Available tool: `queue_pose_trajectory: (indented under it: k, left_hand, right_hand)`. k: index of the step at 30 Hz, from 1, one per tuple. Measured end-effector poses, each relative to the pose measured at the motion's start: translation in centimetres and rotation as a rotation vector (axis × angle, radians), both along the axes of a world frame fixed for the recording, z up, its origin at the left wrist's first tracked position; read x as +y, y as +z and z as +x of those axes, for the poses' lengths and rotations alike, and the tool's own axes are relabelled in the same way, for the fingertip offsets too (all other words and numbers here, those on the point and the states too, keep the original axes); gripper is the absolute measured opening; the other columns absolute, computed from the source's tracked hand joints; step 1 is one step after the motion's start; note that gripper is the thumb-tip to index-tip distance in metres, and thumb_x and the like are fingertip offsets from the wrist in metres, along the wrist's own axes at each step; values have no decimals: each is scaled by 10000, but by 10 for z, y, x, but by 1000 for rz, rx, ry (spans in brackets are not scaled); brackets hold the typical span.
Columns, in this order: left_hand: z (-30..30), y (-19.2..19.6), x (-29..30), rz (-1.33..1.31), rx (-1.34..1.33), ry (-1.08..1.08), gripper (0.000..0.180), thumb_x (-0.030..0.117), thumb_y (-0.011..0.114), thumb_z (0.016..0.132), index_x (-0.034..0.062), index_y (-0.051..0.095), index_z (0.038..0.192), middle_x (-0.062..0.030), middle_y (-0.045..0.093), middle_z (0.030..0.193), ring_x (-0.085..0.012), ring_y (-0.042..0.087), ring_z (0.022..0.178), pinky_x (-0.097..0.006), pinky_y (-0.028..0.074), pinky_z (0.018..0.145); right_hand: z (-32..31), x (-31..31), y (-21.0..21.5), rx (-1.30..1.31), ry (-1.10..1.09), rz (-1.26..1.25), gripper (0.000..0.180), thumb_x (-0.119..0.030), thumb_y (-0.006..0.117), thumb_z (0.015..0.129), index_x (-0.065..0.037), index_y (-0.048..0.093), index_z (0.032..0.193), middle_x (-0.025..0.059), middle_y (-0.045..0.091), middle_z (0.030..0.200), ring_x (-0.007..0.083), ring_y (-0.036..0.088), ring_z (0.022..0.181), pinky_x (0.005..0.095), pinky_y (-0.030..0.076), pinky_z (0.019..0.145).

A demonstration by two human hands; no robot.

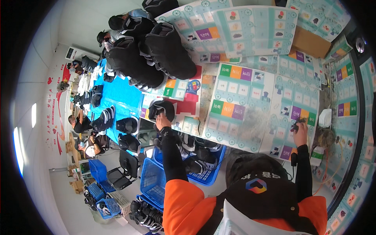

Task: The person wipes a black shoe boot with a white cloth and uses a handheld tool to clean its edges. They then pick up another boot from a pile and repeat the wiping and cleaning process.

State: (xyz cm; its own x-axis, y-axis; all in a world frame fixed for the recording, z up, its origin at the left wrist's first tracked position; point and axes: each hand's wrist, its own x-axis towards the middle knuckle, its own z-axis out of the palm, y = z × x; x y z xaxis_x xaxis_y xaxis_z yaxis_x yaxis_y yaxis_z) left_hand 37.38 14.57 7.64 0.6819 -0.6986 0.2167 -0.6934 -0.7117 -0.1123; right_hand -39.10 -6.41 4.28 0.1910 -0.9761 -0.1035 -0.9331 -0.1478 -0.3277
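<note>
I see the left hand (163, 122) grip a black cap (157, 105), droppable if pinched loosely, but cannot tell what the right hand (300, 134) holds.

A worktable (205, 102) carries a layer of overlapping pale green printed sheets (244, 88), partly smudged with grey, with a red sheet (191, 106) among them toward the left and a piece of brown cardboard (312, 41) at the far right. Tall nested stacks of black caps (172, 53) occupy the far left portion. Beyond these, a bright blue cover (124, 93) spreads over the surface, bearing further caps (127, 125) along its near side.
</note>
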Motion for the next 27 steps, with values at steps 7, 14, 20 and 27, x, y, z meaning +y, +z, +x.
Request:
queue_pose_trajectory:
  k: [7,14,20,27]
  left_hand:
    - [-65,130,-42,-530,145,-150,123,123,629,943,18,575,979,-195,652,912,-440,627,876,-486,485,742]
    - [-248,214,-56,-558,660,-337,103,84,648,952,-4,601,978,-143,624,815,-260,585,701,-363,468,671]
    - [-324,197,-73,-632,1104,-438,61,26,609,984,-23,578,1002,-40,598,812,-93,538,748,-252,447,686]
    - [-345,207,-77,-650,986,-546,66,33,633,969,-16,592,983,-74,628,830,-111,552,742,-264,455,687]
  right_hand:
    - [62,-6,80,-542,22,255,188,-51,667,937,25,633,1105,153,664,1071,257,665,1037,365,547,861]
    - [204,18,178,-1288,342,771,304,-272,626,1022,-6,669,1163,51,710,1050,109,642,1000,291,519,886]
    - [210,19,222,-1253,273,817,367,-353,557,1056,-8,681,1081,-33,664,893,58,568,806,240,456,727]
    - [199,44,197,-1571,98,763,344,-287,526,1060,2,626,903,-7,595,769,86,570,695,280,481,653]
